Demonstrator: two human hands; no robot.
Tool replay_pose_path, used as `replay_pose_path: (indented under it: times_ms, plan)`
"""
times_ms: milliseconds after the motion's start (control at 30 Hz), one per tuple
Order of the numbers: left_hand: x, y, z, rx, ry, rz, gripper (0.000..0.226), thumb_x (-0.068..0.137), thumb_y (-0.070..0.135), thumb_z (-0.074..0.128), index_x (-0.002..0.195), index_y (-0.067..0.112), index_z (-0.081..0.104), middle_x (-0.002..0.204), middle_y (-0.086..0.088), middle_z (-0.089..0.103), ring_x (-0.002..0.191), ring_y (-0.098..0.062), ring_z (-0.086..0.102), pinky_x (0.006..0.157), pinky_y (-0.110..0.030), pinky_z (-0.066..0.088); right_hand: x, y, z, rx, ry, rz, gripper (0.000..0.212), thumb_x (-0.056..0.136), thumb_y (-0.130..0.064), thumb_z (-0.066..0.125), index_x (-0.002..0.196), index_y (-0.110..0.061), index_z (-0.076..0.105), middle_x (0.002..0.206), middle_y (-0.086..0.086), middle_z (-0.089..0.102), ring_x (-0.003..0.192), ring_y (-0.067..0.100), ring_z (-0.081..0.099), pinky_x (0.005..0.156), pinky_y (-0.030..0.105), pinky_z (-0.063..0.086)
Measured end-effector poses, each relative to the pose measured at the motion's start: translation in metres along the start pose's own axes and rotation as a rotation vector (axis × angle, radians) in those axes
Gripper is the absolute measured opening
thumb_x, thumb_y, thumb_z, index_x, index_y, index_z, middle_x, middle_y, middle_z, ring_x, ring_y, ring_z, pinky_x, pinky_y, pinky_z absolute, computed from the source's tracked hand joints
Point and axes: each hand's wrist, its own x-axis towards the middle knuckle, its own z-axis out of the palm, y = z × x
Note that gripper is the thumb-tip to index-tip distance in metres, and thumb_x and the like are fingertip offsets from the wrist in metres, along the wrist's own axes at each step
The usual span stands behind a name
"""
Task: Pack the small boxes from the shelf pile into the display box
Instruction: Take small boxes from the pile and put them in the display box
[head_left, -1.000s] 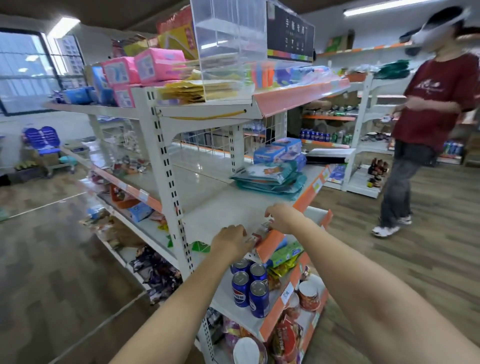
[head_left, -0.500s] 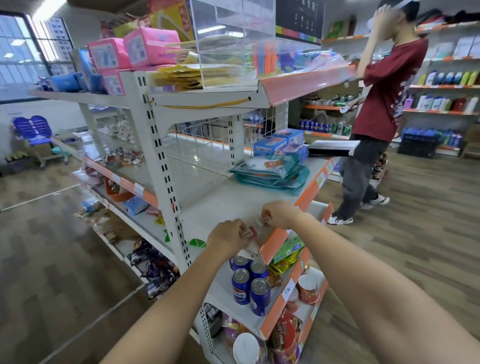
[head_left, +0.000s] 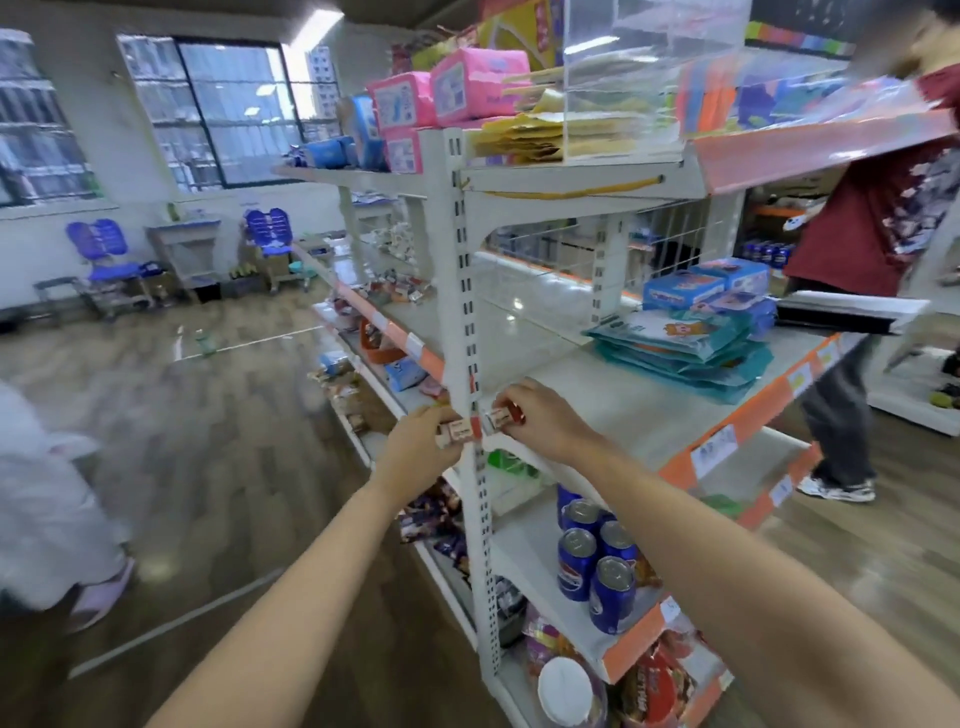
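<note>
Now carrying | my left hand (head_left: 415, 447) pinches one small box (head_left: 453, 432) | my right hand (head_left: 540, 415) grips another small box (head_left: 500, 417) | lifted off shelf (head_left: 623, 410), likely for packing.

white-and-red small boxes (head_left: 470, 423); blue cans (head_left: 597, 566); pink packs (head_left: 447, 93); orange shelf edge (head_left: 748, 415).

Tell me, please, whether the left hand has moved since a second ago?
Yes. The left hand, gripping a small red-and-white box, has shifted leftwards off the shelf's orange front edge and now sits left of the white perforated upright post.
</note>
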Motion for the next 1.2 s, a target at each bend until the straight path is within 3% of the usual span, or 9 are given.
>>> replay_pose_path:
  times_ms: [233,433,567,700,867,1100,1200]
  plan:
    - [-0.004,-0.087,-0.057,0.117,0.097,-0.117,0.030,0.073,0.016,0.069,0.103,0.014,0.068,0.099,-0.005,0.065,0.094,-0.022,0.058,0.078,-0.024,0.039,0.075,-0.059,0.071,0.049,-0.040,-0.119,0.030,0.082,-0.010,0.066,0.111,-0.008,0.061,0.116,0.010,0.056,0.110,0.024,0.050,0.093,0.031,0.038]
    - [0.011,-0.180,-0.100,0.131,0.120,-0.147,0.031,0.073,0.014,0.068,0.103,0.012,0.067,0.099,-0.008,0.065,0.094,-0.023,0.058,0.080,-0.027,0.041,0.154,-0.105,0.137,0.154,-0.015,-0.170,0.026,0.080,-0.014,0.071,0.104,-0.008,0.065,0.093,0.001,0.051,0.094,0.021,0.053,0.067,0.016,0.026]
    - [0.037,-0.247,-0.132,0.125,0.148,-0.191,0.028,0.076,0.017,0.067,0.103,0.017,0.064,0.098,-0.001,0.061,0.094,-0.016,0.055,0.078,-0.021,0.038,0.219,-0.132,0.174,0.193,-0.025,-0.180,0.024,0.081,-0.014,0.070,0.104,-0.011,0.066,0.102,0.004,0.058,0.097,0.016,0.052,0.072,0.012,0.029]
    - [0.073,-0.308,-0.159,0.123,0.155,-0.200,0.027,0.076,0.017,0.066,0.103,0.018,0.065,0.098,-0.001,0.061,0.093,-0.016,0.055,0.078,-0.023,0.039,0.282,-0.153,0.203,0.164,-0.027,-0.182,0.025,0.082,-0.018,0.068,0.107,-0.015,0.064,0.101,0.000,0.054,0.097,0.015,0.051,0.081,0.018,0.034]
    - [0.129,-0.374,-0.174,0.101,0.174,-0.217,0.028,0.079,0.017,0.066,0.106,0.018,0.063,0.100,0.003,0.058,0.093,-0.011,0.052,0.078,-0.020,0.037,0.358,-0.159,0.236,0.145,-0.040,-0.173,0.028,0.081,-0.017,0.069,0.108,-0.014,0.063,0.108,0.000,0.057,0.097,0.012,0.052,0.078,0.010,0.030]
    - [0.224,-0.468,-0.180,0.097,0.184,-0.240,0.029,0.079,0.017,0.067,0.108,0.017,0.062,0.095,0.007,0.052,0.091,-0.012,0.054,0.078,-0.021,0.039,0.486,-0.148,0.282,0.192,-0.055,-0.158,0.030,0.080,-0.018,0.071,0.109,-0.016,0.064,0.109,-0.001,0.057,0.097,0.013,0.056,0.083,0.019,0.040]
    - [0.271,-0.507,-0.183,0.084,0.174,-0.257,0.029,0.079,0.017,0.068,0.108,0.017,0.062,0.099,0.004,0.056,0.089,-0.011,0.054,0.079,-0.021,0.042,0.551,-0.142,0.297,0.155,-0.073,-0.182,0.031,0.081,-0.017,0.070,0.111,-0.014,0.064,0.109,0.000,0.057,0.101,0.015,0.055,0.084,0.017,0.037]
